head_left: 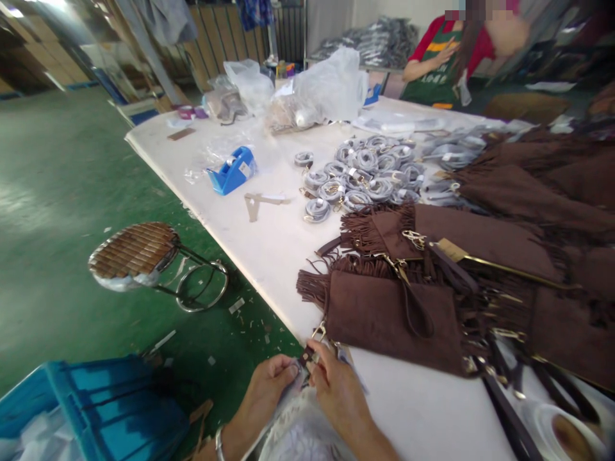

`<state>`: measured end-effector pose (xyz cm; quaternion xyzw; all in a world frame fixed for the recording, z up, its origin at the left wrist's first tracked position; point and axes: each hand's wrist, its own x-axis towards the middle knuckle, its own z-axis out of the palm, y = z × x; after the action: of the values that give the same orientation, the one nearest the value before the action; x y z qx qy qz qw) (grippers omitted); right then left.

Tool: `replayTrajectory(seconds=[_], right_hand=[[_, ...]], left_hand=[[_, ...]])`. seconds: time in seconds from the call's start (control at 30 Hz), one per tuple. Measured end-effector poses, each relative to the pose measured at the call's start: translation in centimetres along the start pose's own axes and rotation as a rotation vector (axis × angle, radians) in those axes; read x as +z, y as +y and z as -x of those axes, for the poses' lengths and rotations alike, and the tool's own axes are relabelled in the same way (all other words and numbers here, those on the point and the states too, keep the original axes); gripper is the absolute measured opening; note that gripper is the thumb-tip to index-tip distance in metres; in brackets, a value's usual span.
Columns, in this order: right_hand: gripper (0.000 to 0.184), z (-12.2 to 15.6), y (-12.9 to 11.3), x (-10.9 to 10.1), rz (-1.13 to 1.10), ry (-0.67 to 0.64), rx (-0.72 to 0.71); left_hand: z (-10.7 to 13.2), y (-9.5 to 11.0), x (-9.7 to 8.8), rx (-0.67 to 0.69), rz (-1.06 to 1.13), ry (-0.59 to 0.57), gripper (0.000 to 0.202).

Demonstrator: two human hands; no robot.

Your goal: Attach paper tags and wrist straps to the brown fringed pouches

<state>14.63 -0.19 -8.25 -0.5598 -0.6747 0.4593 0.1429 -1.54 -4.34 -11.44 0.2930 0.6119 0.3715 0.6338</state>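
Note:
My left hand (264,390) and my right hand (336,387) meet at the table's near edge, fingers pinched together on a small dark strap end with a metal clasp (310,354). A plastic-wrapped bundle (300,429) lies under both hands. Just beyond them a brown suede fringed bag (384,314) with a wrist strap and gold clasp rests on the white table (269,243). More brown fringed bags (504,237) are piled to the right.
Several coiled grey straps in wrappers (365,173) lie mid-table beside a blue tape dispenser (233,169). Clear plastic bags (327,89) sit at the far end, where a person in red and green (442,57) works. A round stool (137,253) and a blue crate (106,410) stand on the green floor.

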Motion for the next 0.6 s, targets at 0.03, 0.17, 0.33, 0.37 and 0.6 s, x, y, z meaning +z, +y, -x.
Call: replayTrajectory(seconds=[0.03, 0.17, 0.33, 0.37, 0.6], right_hand=[[0.042, 0.0, -0.1, -0.2, -0.008, -0.019, -0.005], [0.041, 0.1, -0.8, -2.0, -0.012, -0.009, -0.023], [0.043, -0.4, -1.4, -3.9, 0.223, 0.037, 0.009], [0.042, -0.6, -1.3, -3.9, 0.293, 0.013, 0.001], [0.032, -1.3, -1.0, -2.9, 0.545, 0.015, -0.032]], left_hand=[[-0.3, 0.0, 0.5, 0.004, 0.053, -0.01, 0.033], [-0.7, 0.3, 1.8, -0.016, 0.156, -0.048, 0.034], [0.2, 0.6, -0.3, -0.047, 0.085, -0.002, 0.038], [0.4, 0.6, -0.9, -0.04, 0.065, -0.005, 0.038], [0.4, 0.3, -1.4, -0.04, 0.005, 0.045, 0.043]])
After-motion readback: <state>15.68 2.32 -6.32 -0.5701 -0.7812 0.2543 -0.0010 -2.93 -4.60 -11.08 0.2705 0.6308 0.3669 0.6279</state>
